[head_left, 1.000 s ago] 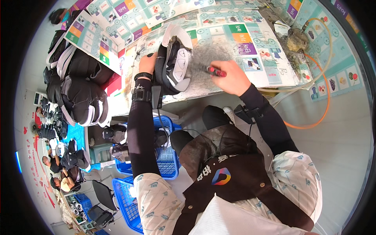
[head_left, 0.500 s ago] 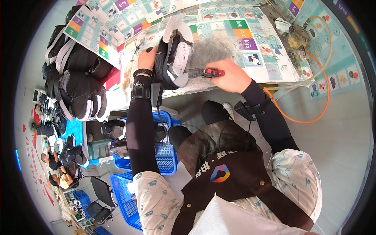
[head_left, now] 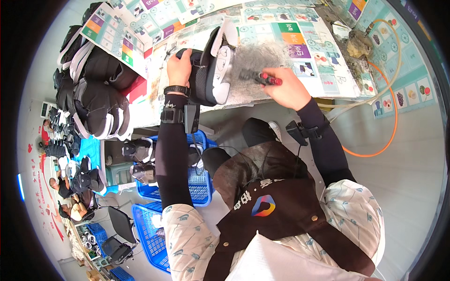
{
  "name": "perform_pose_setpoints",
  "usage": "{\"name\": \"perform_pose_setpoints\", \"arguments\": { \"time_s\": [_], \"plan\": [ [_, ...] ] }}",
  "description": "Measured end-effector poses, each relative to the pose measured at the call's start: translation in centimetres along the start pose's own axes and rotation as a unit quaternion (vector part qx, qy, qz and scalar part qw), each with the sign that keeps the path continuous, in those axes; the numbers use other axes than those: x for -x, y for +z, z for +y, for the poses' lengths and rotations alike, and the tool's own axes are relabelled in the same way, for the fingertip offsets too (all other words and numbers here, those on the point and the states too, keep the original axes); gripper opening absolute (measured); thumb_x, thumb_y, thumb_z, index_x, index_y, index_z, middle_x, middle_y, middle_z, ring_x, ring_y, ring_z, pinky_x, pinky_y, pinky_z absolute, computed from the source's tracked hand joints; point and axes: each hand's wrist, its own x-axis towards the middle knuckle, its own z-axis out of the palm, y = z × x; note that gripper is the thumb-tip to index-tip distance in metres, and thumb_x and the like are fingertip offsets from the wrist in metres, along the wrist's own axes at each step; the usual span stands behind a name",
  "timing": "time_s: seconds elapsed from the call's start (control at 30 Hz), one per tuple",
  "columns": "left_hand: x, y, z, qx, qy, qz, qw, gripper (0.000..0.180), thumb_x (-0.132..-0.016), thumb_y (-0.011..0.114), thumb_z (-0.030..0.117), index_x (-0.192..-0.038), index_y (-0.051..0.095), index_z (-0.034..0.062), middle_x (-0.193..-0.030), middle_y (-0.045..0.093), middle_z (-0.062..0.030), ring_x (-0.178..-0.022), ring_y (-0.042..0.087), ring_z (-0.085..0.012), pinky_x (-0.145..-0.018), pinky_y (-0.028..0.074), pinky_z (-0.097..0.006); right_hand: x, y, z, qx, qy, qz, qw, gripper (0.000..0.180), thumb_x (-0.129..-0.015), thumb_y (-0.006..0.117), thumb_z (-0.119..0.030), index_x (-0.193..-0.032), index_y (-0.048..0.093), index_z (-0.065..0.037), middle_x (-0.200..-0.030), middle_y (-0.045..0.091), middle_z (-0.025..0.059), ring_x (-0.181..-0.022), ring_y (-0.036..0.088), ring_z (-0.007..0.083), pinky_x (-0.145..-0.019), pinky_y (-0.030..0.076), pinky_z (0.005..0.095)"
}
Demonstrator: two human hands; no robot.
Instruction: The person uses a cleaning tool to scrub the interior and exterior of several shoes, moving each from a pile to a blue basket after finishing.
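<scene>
Heading the entry by size: one counter, covered in printed sheets and marked by a broad grey, dusty patch near its middle. One pile of dark shoes, pale-soled, stacked at the counter's left end. Two blue baskets below, the upper one with shoes in it. One orange hose, looped at the right. One shoe, dark upper, white sole, on the counter's near part left of the dusty patch, tipped on its side with the sole facing right. One left hand, curled on the upper's left side, some fingers hidden, holding the shoe. One right hand, wrapped around a tool. One tool, red at the grip, dark and blurred toward the head, kind uncertain; head pointing at the sole, just beside it and apparently apart. Step in hand, by judgement: tool work on the sole, between contacts. The next move seems to call for a firm left hold and a level approach of the head to the sole's edge.
</scene>
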Motion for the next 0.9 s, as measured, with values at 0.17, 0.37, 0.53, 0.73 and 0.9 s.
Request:
{"name": "perform_pose_setpoints", "arguments": {
  "time_s": [0.17,0.37,0.53,0.73,0.9],
  "plan": [
    [0.6,-0.9,2.5,0.187,0.049,0.045,0.98,0.031,-0.096,0.072,0.027,-0.108,0.074,-0.0022,-0.092,0.073,-0.0026,-0.073,0.062,-0.0085,-0.062,0.046,-0.027,1.0,-0.5,-1.5,0.002,-0.002,0.012,1.0,0.022,-0.084,0.067,-0.015,-0.102,0.069,-0.001,-0.086,0.066,0.0276,-0.086,0.063,0.0504,-0.074,0.05,0.0529],
    [-2.8,-1.3,-2.4,0.238,-0.008,-0.087,0.967,0.032,-0.098,0.068,0.026,-0.117,0.071,0.0011,-0.105,0.073,-0.0033,-0.088,0.065,-0.0131,-0.074,0.048,-0.027,-0.6,0.6,-1.0,0.019,-0.052,0.02,0.998,0.023,-0.083,0.062,-0.015,-0.1,0.07,-0.003,-0.085,0.067,0.0269,-0.086,0.064,0.0501,-0.076,0.05,0.0563],
    [-0.7,-0.5,-2.3,0.305,-0.017,-0.092,0.948,0.027,-0.1,0.068,0.022,-0.116,0.072,0.0013,-0.105,0.075,-0.0036,-0.089,0.068,-0.0119,-0.078,0.049,-0.026,-1.1,1.9,-0.3,0.034,0.004,0.06,0.998,0.022,-0.083,0.067,-0.015,-0.1,0.066,-0.001,-0.083,0.063,0.0265,-0.086,0.06,0.0516,-0.073,0.049,0.0523],
    [0.8,-0.8,-0.1,0.273,0.019,-0.093,0.957,0.033,-0.097,0.075,0.022,-0.12,0.072,-0.0012,-0.109,0.075,-0.0044,-0.096,0.069,-0.0125,-0.086,0.051,-0.027,-0.5,3.2,-1.4,0.012,-0.006,0.026,1.0,0.024,-0.079,0.059,-0.014,-0.096,0.069,-0.001,-0.084,0.066,0.0283,-0.086,0.063,0.0514,-0.077,0.05,0.0576],
    [1.5,-1.4,0.9,0.218,0.026,-0.109,0.969,0.039,-0.099,0.074,0.025,-0.13,0.07,0.0016,-0.121,0.074,-0.005,-0.105,0.067,-0.0127,-0.092,0.049,-0.028,-0.1,3.9,-0.5,0.046,-0.043,-0.005,0.998,0.017,-0.083,0.067,-0.013,-0.095,0.068,-0.002,-0.08,0.064,0.0254,-0.081,0.063,0.0497,-0.069,0.049,0.0502]
  ]
}}
